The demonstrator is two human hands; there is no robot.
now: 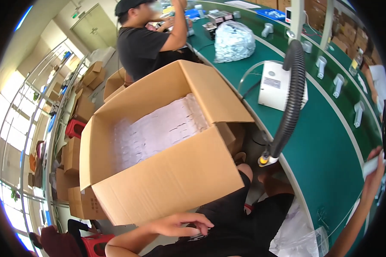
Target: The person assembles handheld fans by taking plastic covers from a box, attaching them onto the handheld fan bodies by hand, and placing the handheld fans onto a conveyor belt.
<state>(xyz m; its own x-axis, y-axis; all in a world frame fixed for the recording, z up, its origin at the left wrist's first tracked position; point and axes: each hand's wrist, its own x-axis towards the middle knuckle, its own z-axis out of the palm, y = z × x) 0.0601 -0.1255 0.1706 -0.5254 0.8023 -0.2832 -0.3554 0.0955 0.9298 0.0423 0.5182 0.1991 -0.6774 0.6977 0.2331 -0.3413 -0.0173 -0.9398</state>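
My left hand (182,224) hangs over my lap in front of the carton, fingers loosely bent and apart, with nothing seen in it. At the far right edge, my right hand (376,168) is closed around a pale grey plastic part (370,166); the picture's rim hides some of it. The large open cardboard box (167,184) stands in front of me, flaps folded out. Inside it lies a layer of clear plastic trays (158,128) with moulded pockets.
A green bench (326,141) curves along the right, bearing a black corrugated hose (292,103), a white box-shaped device (272,85) and a bag of silvery wrapped pieces (233,41). Several grey plastic parts (359,114) stand along the belt. A co-worker (143,47) sits beyond the box.
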